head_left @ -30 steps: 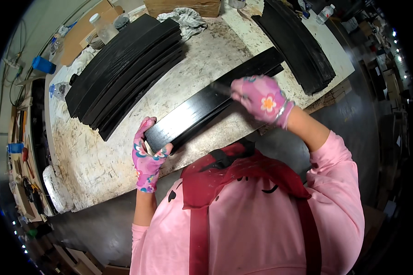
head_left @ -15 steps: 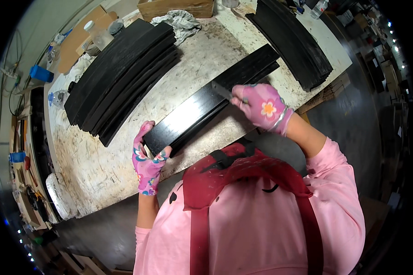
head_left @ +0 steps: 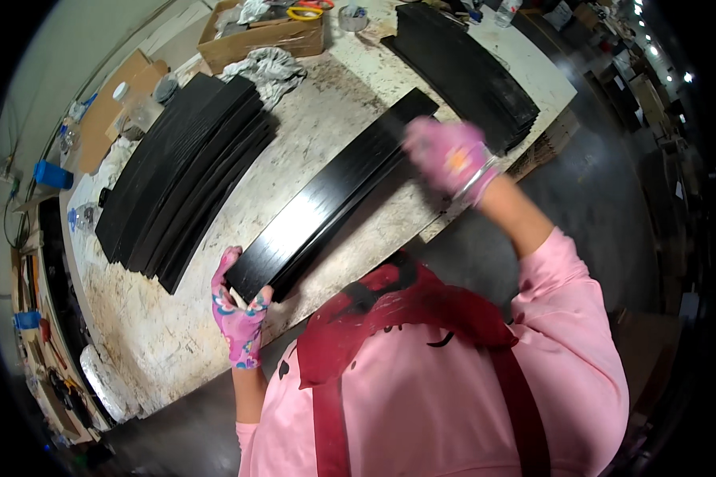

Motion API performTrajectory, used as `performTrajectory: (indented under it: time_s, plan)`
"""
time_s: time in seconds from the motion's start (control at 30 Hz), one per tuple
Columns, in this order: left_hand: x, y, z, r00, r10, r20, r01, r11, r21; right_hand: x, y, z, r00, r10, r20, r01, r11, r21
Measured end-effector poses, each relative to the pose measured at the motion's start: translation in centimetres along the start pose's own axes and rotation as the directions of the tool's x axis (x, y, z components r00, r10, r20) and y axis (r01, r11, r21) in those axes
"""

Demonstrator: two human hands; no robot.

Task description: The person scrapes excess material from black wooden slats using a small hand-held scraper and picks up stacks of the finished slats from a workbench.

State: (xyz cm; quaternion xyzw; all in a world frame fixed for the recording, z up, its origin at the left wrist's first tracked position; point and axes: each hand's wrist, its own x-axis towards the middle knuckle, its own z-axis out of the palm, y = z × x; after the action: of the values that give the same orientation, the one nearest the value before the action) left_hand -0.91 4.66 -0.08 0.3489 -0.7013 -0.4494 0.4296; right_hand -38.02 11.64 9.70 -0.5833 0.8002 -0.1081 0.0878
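Note:
A long black glossy strip (head_left: 310, 199) lies slantwise over the worktable, with another dark strip edge showing along its near side. My left hand (head_left: 240, 314), in a pink flowered glove, straddles its lower left end with thumb and fingers on either side. Over the far right end is my right hand (head_left: 451, 157), gloved in pink too and smeared by motion. Its fingers are closed round a flat blade-like tool (head_left: 393, 127), blurred against the strip; its exact kind cannot be made out.
Stacks of black curved strips lie left (head_left: 179, 183) and far right (head_left: 465, 75) on the stained white worktable (head_left: 159, 334). Behind are a crumpled rag (head_left: 269, 73), a cardboard box (head_left: 262, 46) of tools, a tape roll (head_left: 352, 17) and a plastic bottle (head_left: 135, 105).
My right hand has moved along the strip toward its far right end with the tool. My left hand keeps its hold at the near end. The whole view has shifted a little.

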Motion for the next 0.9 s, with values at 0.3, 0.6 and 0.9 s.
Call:
performTrajectory:
  time_s: [0.3,0.6,0.9]
  plan:
    - [0.3,-0.1,-0.3,0.999,0.037,0.031,-0.036,0.999,-0.016,3.3,8.0,-3.2,0.956,0.218,-0.197,-0.238,0.968,-0.084]
    - [1.5,2.8,-2.7,0.973,-0.019,0.228,-0.015,0.989,0.147,2.8,10.9,-2.7,0.919,0.372,-0.134,-0.366,0.928,0.064]
    - [10.8,9.3,5.1,0.726,-0.132,0.675,-0.474,0.615,0.630,3.6,9.8,0.2,0.947,0.232,-0.224,0.015,0.663,0.748]
